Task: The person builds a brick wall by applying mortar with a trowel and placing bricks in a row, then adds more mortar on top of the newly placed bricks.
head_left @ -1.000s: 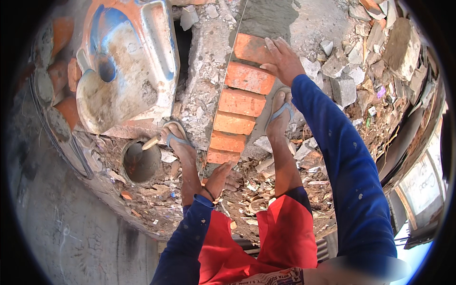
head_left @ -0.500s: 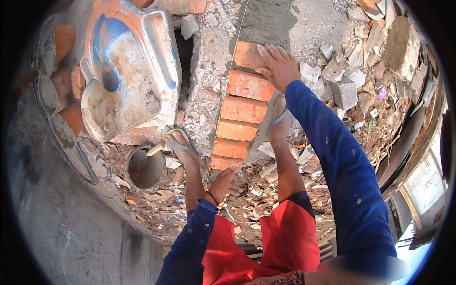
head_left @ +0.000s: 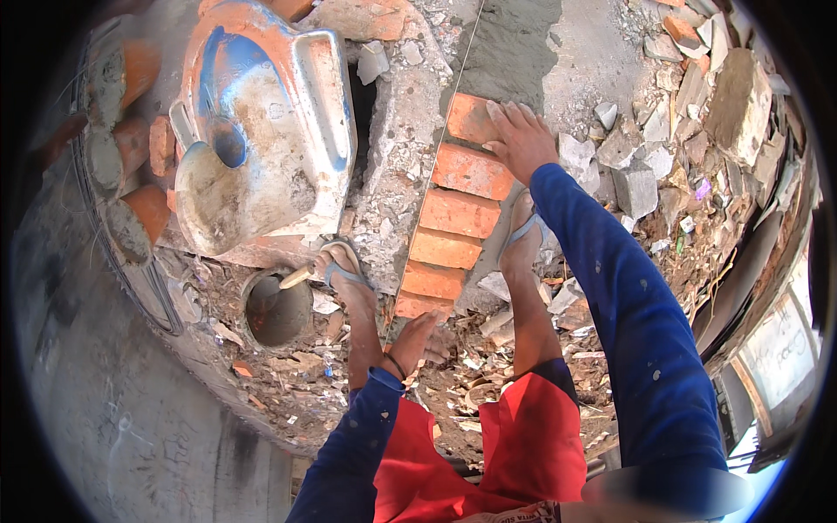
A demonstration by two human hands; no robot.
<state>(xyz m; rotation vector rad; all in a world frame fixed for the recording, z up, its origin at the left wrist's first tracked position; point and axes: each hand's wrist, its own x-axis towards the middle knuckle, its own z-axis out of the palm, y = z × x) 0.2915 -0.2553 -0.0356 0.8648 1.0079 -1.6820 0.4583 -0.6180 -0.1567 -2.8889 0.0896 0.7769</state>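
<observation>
A row of several orange bricks (head_left: 458, 213) lies side by side along a taut string (head_left: 433, 157), with narrow gaps between some of them. My right hand (head_left: 523, 139) rests with stretched fingers at the right end of the farthest brick (head_left: 471, 118). At the near end of the row, my left hand (head_left: 415, 344) is beside the nearest brick (head_left: 424, 305), its thumb pointing up toward it and its fingers extended. Whether the left fingertips touch that brick I cannot tell. Wet grey mortar (head_left: 514, 52) spreads beyond the farthest brick.
A worn white and blue squat toilet pan (head_left: 270, 166) lies at the left. Below it stands a round pipe opening (head_left: 277, 307) with a wooden handle (head_left: 296, 277) sticking out. Broken concrete (head_left: 635, 190) and rubble fill the right. My sandalled feet straddle the bricks.
The view has shifted, so the bricks and toilet pan appear farther right and slightly lower. My right hand stays at the farthest brick, and my left hand remains by the nearest one.
</observation>
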